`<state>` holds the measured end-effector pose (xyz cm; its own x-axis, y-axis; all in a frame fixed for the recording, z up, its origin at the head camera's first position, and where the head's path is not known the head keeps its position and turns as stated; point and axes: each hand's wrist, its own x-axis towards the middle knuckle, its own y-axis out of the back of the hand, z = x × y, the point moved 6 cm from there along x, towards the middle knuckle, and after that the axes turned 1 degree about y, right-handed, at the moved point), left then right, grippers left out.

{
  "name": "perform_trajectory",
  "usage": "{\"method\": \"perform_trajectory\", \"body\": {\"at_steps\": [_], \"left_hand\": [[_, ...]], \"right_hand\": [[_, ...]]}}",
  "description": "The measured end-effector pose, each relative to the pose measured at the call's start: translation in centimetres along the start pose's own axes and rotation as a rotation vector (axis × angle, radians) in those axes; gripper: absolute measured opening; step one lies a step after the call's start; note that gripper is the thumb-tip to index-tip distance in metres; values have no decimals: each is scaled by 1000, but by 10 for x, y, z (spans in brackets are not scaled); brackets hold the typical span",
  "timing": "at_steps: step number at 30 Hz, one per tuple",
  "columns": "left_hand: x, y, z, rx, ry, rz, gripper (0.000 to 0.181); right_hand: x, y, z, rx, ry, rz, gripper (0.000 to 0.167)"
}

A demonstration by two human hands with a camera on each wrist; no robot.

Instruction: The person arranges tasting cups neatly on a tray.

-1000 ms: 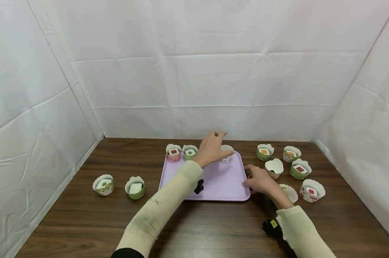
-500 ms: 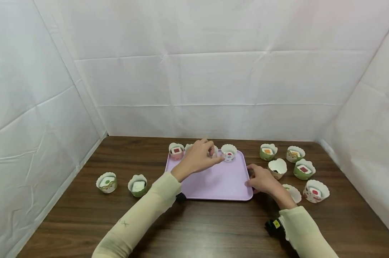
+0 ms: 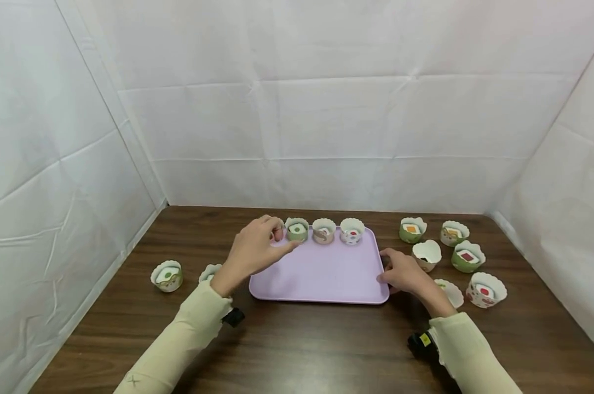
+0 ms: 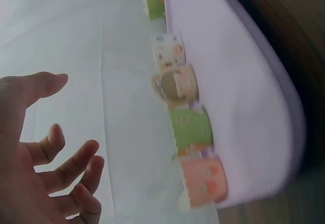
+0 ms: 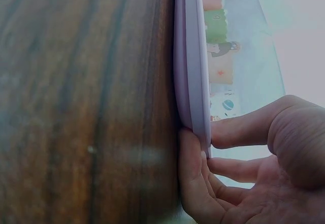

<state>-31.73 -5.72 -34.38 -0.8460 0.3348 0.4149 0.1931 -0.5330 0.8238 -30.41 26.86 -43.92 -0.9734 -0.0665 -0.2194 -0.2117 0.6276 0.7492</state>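
Note:
A lilac tray [image 3: 321,276] lies on the table with paper cups along its back edge: a pink one [image 4: 204,181], a green one [image 3: 297,230], a beige one [image 3: 323,231] and a white patterned one [image 3: 352,231]. Over the tray's left side hovers the left hand [image 3: 254,246], holding nothing, its thumb and fingers apart; it partly hides the pink cup in the head view. The right hand [image 3: 405,273] pinches the tray's right rim, and in the right wrist view its thumb [image 5: 241,128] lies above the rim and a finger beneath.
Several paper cups stand right of the tray, among them a green one [image 3: 412,230] and a white one with red marks [image 3: 486,290]. Two more stand left, one [image 3: 167,276] in plain view, the other partly behind the left wrist. White sheeting [image 3: 326,120] encloses the back and sides.
The left hand has moved left and away from the white patterned cup, uncovering the beige and green cups. The right hand keeps its grip on the tray's rim.

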Motion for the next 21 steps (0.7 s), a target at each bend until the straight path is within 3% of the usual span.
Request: {"method": "perform_trajectory", "body": {"at_steps": [12, 21], "left_hand": [[-36, 44, -54, 11, 43, 122, 38], [-61, 76, -102, 61, 187, 150, 33]], "right_hand": [[1, 0, -3, 8, -6, -2, 71], [4, -2, 1, 7, -4, -10, 71]]}}
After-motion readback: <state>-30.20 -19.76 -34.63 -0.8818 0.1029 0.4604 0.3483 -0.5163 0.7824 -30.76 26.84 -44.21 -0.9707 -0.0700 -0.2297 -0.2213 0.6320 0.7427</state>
